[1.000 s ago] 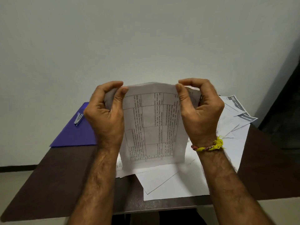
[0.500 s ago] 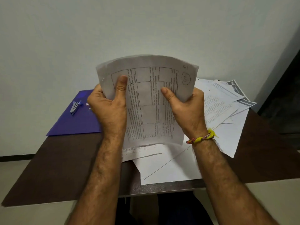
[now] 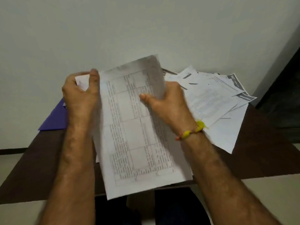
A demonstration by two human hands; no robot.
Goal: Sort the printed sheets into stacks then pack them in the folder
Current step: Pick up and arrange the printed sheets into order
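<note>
Purple folder [image 3: 55, 119] lay at tabletop [image 3: 32, 159] left, partly behind left hand [image 3: 79, 96]. Left grip pinched table-printed sheet [image 3: 134, 135] top-left edge; right hand [image 3: 167, 103] grip clamped its right edge, thumb on front. Loose sheets [image 3: 215, 101] fanned on tabletop right.

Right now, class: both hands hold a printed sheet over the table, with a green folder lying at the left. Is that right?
Not quite: the folder is purple, as the head view shows. Both hands, left and right, do hold the sheet over the table.
</note>
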